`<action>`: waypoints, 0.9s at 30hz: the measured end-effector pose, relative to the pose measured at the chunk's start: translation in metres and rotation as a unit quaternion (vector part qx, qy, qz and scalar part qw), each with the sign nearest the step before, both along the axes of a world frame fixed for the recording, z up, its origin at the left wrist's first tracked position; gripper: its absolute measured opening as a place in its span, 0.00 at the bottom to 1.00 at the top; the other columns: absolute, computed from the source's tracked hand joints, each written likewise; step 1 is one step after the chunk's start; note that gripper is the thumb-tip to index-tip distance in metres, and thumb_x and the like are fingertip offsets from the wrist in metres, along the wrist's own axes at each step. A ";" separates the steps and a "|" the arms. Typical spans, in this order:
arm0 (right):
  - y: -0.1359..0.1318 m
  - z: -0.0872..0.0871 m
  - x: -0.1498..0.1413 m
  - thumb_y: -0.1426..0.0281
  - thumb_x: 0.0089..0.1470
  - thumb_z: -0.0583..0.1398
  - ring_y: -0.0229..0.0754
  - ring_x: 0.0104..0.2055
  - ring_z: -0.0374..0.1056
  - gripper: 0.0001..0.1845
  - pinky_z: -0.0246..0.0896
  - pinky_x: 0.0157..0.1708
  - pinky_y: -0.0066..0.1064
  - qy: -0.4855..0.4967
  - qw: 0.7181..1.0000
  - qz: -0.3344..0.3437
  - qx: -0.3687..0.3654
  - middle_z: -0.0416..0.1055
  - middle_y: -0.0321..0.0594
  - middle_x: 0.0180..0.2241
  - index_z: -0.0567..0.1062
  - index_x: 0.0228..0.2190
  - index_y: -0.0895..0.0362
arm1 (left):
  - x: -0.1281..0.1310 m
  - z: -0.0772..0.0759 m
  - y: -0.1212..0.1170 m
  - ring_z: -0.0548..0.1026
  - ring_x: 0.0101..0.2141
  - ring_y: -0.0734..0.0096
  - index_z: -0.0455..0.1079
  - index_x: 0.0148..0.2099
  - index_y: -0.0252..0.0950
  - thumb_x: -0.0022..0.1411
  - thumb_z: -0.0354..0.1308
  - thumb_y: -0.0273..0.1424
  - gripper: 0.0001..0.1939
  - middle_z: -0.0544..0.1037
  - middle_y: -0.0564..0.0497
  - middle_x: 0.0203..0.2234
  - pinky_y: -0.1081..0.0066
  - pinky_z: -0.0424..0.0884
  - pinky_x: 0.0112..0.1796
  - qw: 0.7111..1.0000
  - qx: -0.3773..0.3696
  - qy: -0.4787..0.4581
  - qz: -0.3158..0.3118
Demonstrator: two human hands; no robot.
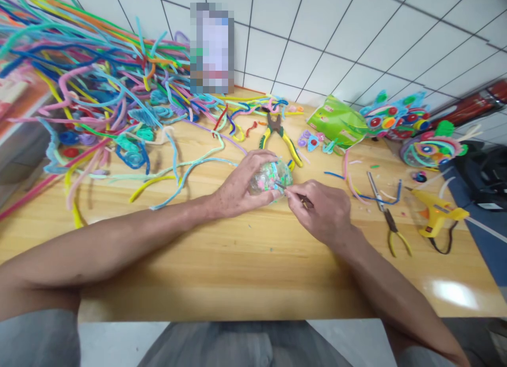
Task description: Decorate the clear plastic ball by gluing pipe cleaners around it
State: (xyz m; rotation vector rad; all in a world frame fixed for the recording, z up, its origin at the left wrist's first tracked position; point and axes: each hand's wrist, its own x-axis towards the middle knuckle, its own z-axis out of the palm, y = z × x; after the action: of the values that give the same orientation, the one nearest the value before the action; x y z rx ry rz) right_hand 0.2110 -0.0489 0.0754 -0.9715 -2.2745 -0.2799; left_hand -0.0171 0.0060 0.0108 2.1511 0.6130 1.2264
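Observation:
My left hand [244, 186] is wrapped round a clear rounded container [262, 178] that has many small colourful bits in it, pink, green and blue. Its thumb lies along the near side and the fingers curve over the top. Close against the container's right side, my right hand [320, 207] pinches a thin dark tool [304, 199]. The tool's tip points left and touches or enters the container; I cannot tell which. Its exact kind is not clear.
Pipe cleaners [114, 92] pile up at the left and back. Pliers [277, 134], a green packet [336, 121], finished pipe-cleaner pieces [430, 149], smaller pliers [391, 227] and a yellow glue gun [439, 211] lie behind and to the right. A blurred upright screen [213, 47] leans on the wall.

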 end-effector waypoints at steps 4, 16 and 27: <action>0.001 -0.001 0.003 0.77 0.62 0.64 0.34 0.23 0.71 0.06 0.59 0.25 0.28 0.026 0.999 0.000 -0.021 0.78 0.31 0.25 0.77 0.37 0.53 | 0.000 0.001 -0.001 0.71 0.66 0.50 0.61 0.71 0.45 0.70 0.67 0.40 0.32 0.71 0.38 0.64 0.46 0.70 0.65 1.000 0.002 -0.011 -0.004; 0.004 -0.008 0.004 0.76 0.62 0.64 0.35 0.23 0.70 0.07 0.60 0.25 0.28 0.052 0.997 0.002 -0.065 0.78 0.31 0.25 0.78 0.36 0.52 | 0.000 -0.001 0.001 0.70 0.66 0.49 0.61 0.70 0.46 0.70 0.66 0.41 0.32 0.70 0.39 0.64 0.46 0.71 0.65 1.000 0.000 -0.001 0.003; 0.005 -0.011 0.002 0.76 0.61 0.65 0.33 0.21 0.66 0.06 0.57 0.23 0.27 0.143 0.978 0.013 -0.154 0.78 0.30 0.25 0.79 0.35 0.52 | -0.001 -0.002 0.002 0.71 0.66 0.49 0.60 0.70 0.44 0.69 0.66 0.42 0.33 0.71 0.37 0.64 0.45 0.71 0.65 1.000 0.014 0.011 0.009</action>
State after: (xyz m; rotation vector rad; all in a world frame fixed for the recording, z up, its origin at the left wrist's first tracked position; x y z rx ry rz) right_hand 0.2127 -0.0440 0.0645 -1.0591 -2.0965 0.2194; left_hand -0.0180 0.0084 0.0087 2.1900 0.6303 1.2290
